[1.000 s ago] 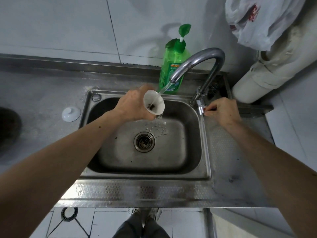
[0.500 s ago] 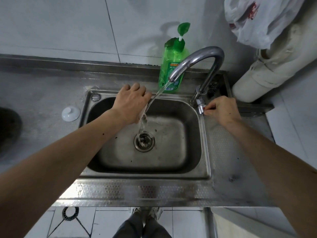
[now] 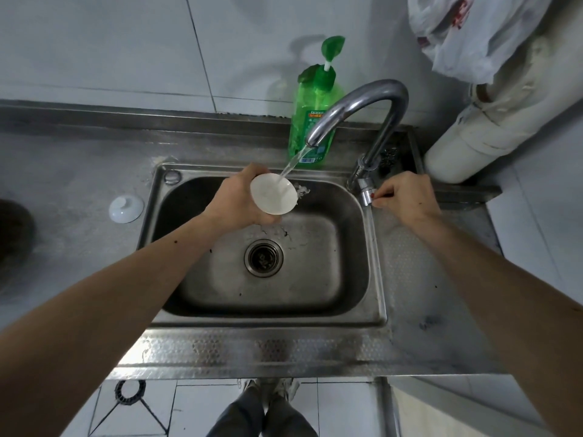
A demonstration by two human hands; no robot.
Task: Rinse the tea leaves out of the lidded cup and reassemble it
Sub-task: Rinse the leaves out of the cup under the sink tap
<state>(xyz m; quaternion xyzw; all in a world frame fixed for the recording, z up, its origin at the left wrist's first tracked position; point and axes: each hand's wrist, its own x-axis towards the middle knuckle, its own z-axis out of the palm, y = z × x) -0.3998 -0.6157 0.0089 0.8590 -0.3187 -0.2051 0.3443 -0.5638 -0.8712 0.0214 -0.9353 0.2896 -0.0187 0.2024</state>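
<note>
My left hand [image 3: 238, 200] grips a small white cup [image 3: 273, 194] over the steel sink [image 3: 353, 304], mouth tilted up toward me. Water runs from the curved tap [image 3: 356, 105] straight into the cup, whose inside looks white and clean. My right hand [image 3: 407, 197] pinches the tap handle [image 3: 367, 195] at the sink's right rim. The cup's white lid [image 3: 126, 209] lies on the counter to the left of the sink. Dark bits sit in the drain strainer [image 3: 263, 257].
A green dish-soap pump bottle [image 3: 314, 121] stands behind the sink against the tiled wall. A white pipe [image 3: 479, 134] and a plastic bag [image 3: 473, 36] fill the right corner. A dark object [image 3: 14, 234] sits at the far left of the counter.
Half a second ago the cup was turned over, pouring into the sink under my palm. It is now turned mouth-up under the stream again. My right hand stayed on the tap handle.
</note>
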